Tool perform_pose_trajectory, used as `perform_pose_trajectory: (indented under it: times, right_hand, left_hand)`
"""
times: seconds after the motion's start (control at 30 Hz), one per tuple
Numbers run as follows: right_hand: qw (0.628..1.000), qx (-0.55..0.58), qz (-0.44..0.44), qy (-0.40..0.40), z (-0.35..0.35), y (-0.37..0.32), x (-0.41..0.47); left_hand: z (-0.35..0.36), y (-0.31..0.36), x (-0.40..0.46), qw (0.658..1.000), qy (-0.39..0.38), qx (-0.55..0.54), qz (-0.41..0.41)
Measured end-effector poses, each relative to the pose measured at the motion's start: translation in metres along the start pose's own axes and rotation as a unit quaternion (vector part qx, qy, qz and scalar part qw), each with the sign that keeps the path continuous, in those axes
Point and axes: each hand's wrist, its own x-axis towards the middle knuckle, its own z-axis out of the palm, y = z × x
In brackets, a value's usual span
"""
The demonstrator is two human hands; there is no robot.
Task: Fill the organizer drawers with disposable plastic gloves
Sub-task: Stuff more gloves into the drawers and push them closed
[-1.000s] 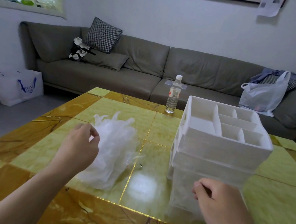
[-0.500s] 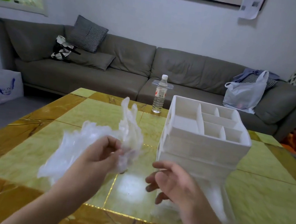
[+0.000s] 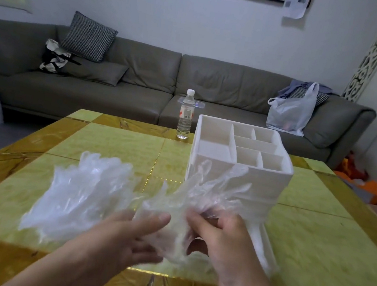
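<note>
— Where were our hands?

— Nearest us, low and centre. Our right hand [image 3: 221, 241] had its fingers curled round a bunch of gloves [image 3: 201, 198], pinching the film near the cuffs. Our left hand [image 3: 127, 236] was at the same bunch from the other side, thumb laid along the plastic; we could not tell for sure whether its fingers closed on the film or only steadied it.

— And which way did the bunch lie?

— Cuffs toward us, glove fingers fanning up and away to the right, so its long axis already leaned toward the organizer [image 3: 239, 170].

— Where was the rest?

— The pile [image 3: 82, 190] lay flat on the table [image 3: 315, 235] just left of our hands, fingertips pointing away from us.

— And the drawers?

— Beyond and right of the bunch, with the raised glove tips overlapping the organizer's front in our view. A lower drawer [image 3: 262, 247] seemed pulled out toward us, just beside our right wrist, though blur and film hid its inside.

— So which hand was nearer?

— The right, we judged; the drawer sat on its side, a short carry right. A bottle [image 3: 186, 114] stood farther back, well apart.
</note>
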Motion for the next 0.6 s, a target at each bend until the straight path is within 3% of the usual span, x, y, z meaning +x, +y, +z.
perform_pose_trajectory:
  times: [0.07, 0.2, 0.3, 0.43, 0.53, 0.6]
  right_hand:
    - [0.999, -0.02, 0.005, -0.027, 0.0, 0.001, 0.0]
    - [0.999, -0.034, 0.009, -0.022, -0.004, 0.002, 0.003]
    - [0.999, 0.001, -0.007, 0.037, -0.011, 0.001, 0.008]
    - [0.992, 0.041, -0.024, 0.117, -0.016, -0.001, 0.013]
    - [0.998, 0.003, -0.029, 0.062, -0.016, -0.001, 0.012]
    - [0.998, -0.049, -0.03, 0.007, -0.016, -0.001, 0.01]
  left_hand:
    - [0.003, 0.001, -0.004, 0.999, -0.028, 0.026, -0.016]
    - [0.003, -0.001, 0.001, 0.997, 0.06, 0.021, 0.044]
    - [-0.001, 0.003, 0.001, 0.992, 0.096, 0.001, 0.076]
    - [-0.002, 0.01, -0.006, 0.995, 0.052, 0.031, 0.075]
    - [-0.004, 0.018, -0.013, 0.998, -0.041, 0.028, 0.024]
    - [-0.005, 0.019, -0.012, 1.0, -0.018, 0.017, 0.016]
